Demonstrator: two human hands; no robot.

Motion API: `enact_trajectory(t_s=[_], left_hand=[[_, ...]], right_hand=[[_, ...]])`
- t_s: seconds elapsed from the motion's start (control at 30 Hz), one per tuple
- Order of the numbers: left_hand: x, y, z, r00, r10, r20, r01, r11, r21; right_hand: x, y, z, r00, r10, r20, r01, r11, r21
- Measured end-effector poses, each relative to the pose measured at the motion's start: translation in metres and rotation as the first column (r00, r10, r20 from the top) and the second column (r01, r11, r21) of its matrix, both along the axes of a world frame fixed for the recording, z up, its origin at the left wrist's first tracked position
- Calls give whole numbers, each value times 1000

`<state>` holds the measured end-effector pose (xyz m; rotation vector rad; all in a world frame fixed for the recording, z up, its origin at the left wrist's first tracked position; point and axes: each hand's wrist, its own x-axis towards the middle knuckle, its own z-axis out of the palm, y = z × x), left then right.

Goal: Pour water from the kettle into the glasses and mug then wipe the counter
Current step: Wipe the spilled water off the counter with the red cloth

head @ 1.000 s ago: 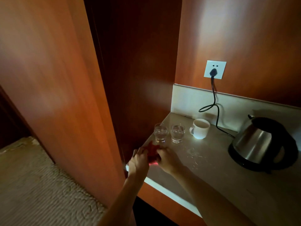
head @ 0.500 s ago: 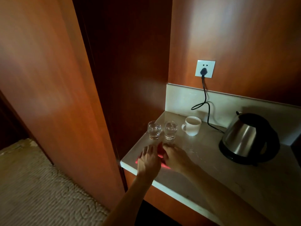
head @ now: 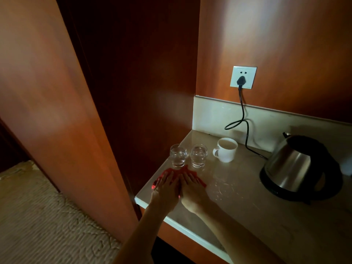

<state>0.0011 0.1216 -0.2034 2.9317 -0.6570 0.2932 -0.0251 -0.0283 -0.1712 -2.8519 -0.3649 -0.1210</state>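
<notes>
left hand [head: 166, 187]: flat, palm down, fingers stretched and near together, it presses on the red cloth [head: 183, 172]; this grip is spread open, it does not close around anything.
right hand [head: 190, 189]: also flat and palm down, just beside the left hand, their inner edges seem to touch; its grip is open too and lies on the same cloth.
red cloth: under both hands, on the surface [head: 253, 212] near its left front corner; only its edges show past the fingertips and at the sides of the hands.
two glasses [head: 178, 155]: upright, just beyond the fingertips, side by side and a little apart; the cloth edge comes very near to their bases, maybe touching, the dim light does not let me decide. both seem to hold water.
mug [head: 226, 149]: white, upright, beyond the right hand and further to its right, handle turned toward the glasses; something pale is inside.
kettle [head: 297, 166]: steel with black lid and handle, on its black base, well apart from the hands at the right side.
cable [head: 242, 119]: black, from the wall socket [head: 243, 77] down behind the mug toward the kettle base.
wet marks [head: 225, 186]: pale streaks on the surface just right of the right hand.
</notes>
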Motion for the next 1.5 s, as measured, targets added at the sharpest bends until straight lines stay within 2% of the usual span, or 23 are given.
enact_trajectory(t_s=[0.1, 0.2, 0.27, 0.43, 0.53, 0.6, 0.73, 0.87, 1.1, 1.2, 1.27, 1.37, 1.5], left_hand=[[8, 1, 2, 999, 0, -32, -2, 999, -43], [14, 6, 1, 998, -56, -36, 57, 998, 23], [16, 7, 2, 998, -56, -33, 57, 998, 30], [3, 5, 15, 998, -50, -33, 48, 996, -69], [-11, 3, 20, 991, -118, 54, 125, 982, -141], [-16, 5, 11, 985, -146, 87, 159, 974, -163], [-38, 1, -11, 963, -226, 150, 242, 965, -99], [-66, -29, -7, 966, -183, 184, 205, 973, -107], [-73, -78, -1, 966, -231, 115, 238, 970, -52], [-62, -85, 1, 969, -236, 76, 244, 962, -125], [-52, -84, 6, 957, -267, 117, 285, 943, -175], [-36, -71, 10, 909, -359, 212, 389, 913, -123], [-10, -41, 9, 893, -403, 199, 427, 899, -94]], right_hand=[[10, 0, -5, 1000, 21, 3, -21, 1000, 13], [21, -1, -11, 995, 27, 97, -32, 998, 47], [22, -1, -7, 997, 51, 50, -54, 996, 68], [15, -3, -11, 992, 21, 123, -33, 995, 95], [-1, -2, -19, 996, -11, 92, 1, 995, 101], [-12, -5, -21, 992, -16, 129, 3, 995, 99], [-38, -21, -21, 981, 12, 191, -27, 997, 79], [-66, -46, -16, 965, 24, 262, -51, 994, 97], [-83, -90, -20, 929, -98, 356, 80, 995, 65], [-72, -94, -26, 902, -139, 409, 118, 990, 76], [-65, -88, -28, 907, -171, 385, 149, 985, 88], [-57, -70, -31, 918, -206, 339, 189, 978, 82], [-41, -39, -32, 922, -245, 298, 231, 969, 83]])
